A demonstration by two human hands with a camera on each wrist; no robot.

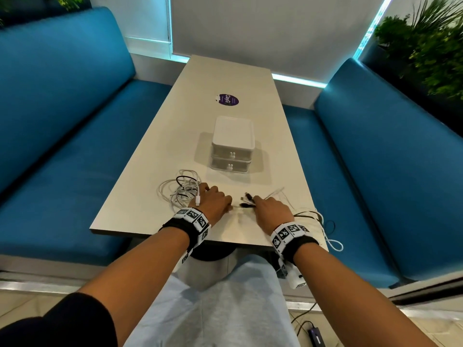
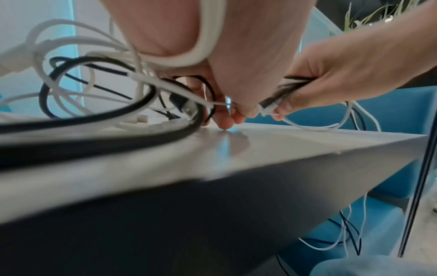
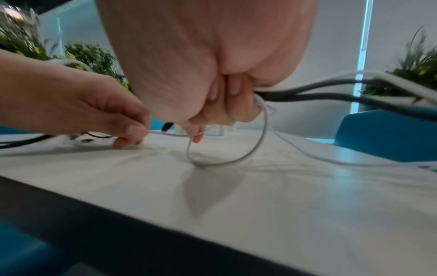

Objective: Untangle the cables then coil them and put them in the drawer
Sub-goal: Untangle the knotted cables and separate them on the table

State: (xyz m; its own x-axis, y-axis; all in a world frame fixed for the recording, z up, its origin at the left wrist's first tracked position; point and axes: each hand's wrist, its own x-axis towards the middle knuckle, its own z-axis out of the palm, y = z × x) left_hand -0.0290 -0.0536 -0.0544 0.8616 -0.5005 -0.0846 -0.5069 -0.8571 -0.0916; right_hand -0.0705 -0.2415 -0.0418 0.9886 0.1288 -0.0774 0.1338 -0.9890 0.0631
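Note:
A tangle of white and black cables lies on the table's near left, under and beside my left hand. That hand pinches a thin white cable between thumb and fingertip, and a white loop hangs over its palm. My right hand grips a bunch of black and white cable ends, fingers curled round them; their lengths trail off the table's right edge. The white two-drawer box stands behind the hands, both drawers closed.
The long white table runs away from me between two blue benches. A purple round sticker lies beyond the drawer box. Plants stand at the far right. A black adapter lies on the floor.

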